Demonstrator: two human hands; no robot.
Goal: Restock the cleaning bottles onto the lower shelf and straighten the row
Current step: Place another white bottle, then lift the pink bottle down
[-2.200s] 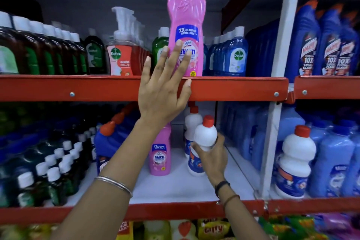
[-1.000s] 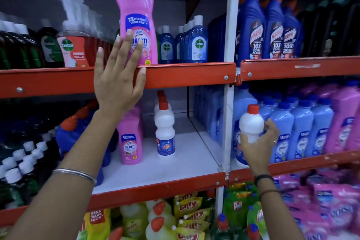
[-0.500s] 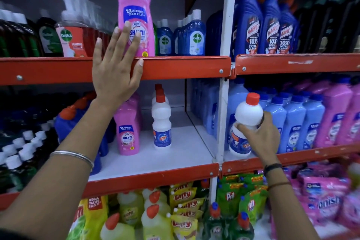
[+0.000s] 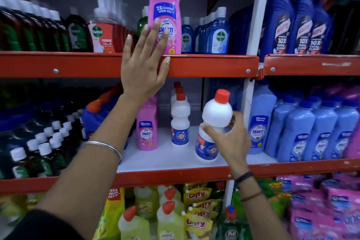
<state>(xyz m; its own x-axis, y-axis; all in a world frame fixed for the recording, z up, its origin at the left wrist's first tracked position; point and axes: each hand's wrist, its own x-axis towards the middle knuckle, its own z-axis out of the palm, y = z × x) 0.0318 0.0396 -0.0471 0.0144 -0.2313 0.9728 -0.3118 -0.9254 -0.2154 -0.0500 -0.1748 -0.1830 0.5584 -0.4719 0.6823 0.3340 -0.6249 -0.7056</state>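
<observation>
My right hand (image 4: 228, 140) grips a white bottle with a red cap (image 4: 215, 117), tilted, just above the white lower shelf (image 4: 171, 161) to the right of a row of matching white bottles (image 4: 180, 121). A small pink Shakti bottle (image 4: 147, 126) stands left of that row. My left hand (image 4: 145, 64) lies flat with fingers spread against the red upper shelf edge (image 4: 204, 65), its fingertips touching a tall pink bottle (image 4: 164, 9) standing there.
A white upright post (image 4: 251, 76) divides the bays just right of the held bottle. Blue Shakti bottles (image 4: 303, 130) fill the right bay. Dark small bottles (image 4: 42, 148) crowd the left. Yellow bottles and pouches (image 4: 171, 214) sit below.
My right hand has carried the white bottle leftward from the right bay, past the white post, into the middle bay beside the white row. My left hand stays pressed on the upper shelf.
</observation>
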